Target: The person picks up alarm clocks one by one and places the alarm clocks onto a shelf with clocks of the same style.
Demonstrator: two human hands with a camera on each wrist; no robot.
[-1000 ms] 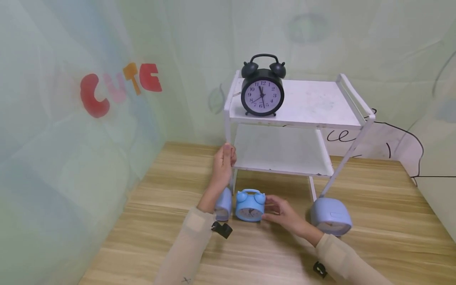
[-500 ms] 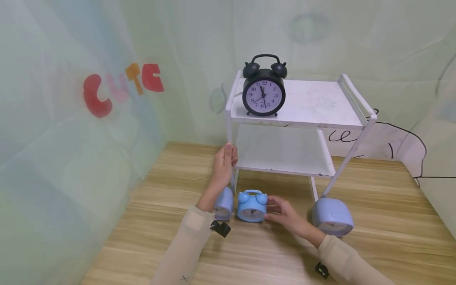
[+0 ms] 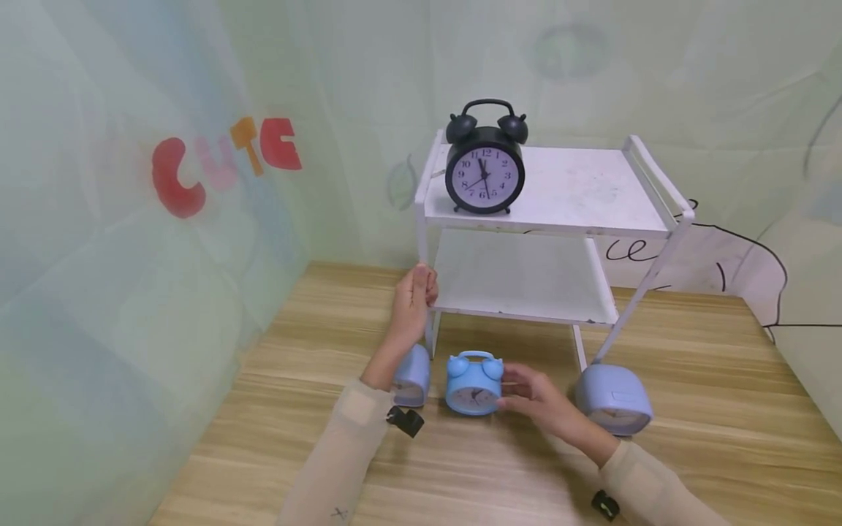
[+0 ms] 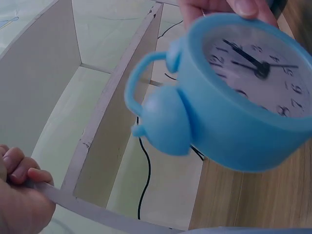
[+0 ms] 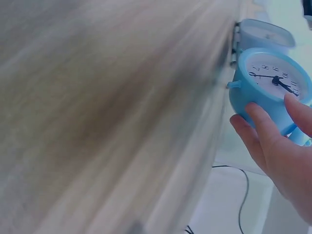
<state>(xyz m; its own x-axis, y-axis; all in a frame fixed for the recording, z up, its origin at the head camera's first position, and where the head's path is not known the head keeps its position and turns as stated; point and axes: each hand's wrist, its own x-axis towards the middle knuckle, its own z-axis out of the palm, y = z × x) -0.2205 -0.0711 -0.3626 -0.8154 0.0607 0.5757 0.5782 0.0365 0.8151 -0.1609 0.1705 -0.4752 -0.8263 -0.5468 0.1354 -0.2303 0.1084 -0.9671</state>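
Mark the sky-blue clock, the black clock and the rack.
Sky-blue clock [image 3: 474,379], head view: body, above the dial.
Black clock [image 3: 485,169], head view: dial.
Rack [image 3: 579,183], head view: top shelf's surface.

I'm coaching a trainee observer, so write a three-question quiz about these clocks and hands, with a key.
1. True or false: the black clock stands on the lower shelf.
2. What does the left hand grip? A) the black clock's handle; B) the white rack post; C) nothing.
3. How many bells top the light-blue clock that the right hand holds?

Key: 1. False; it stands on the top shelf. 2. B. 3. Two.
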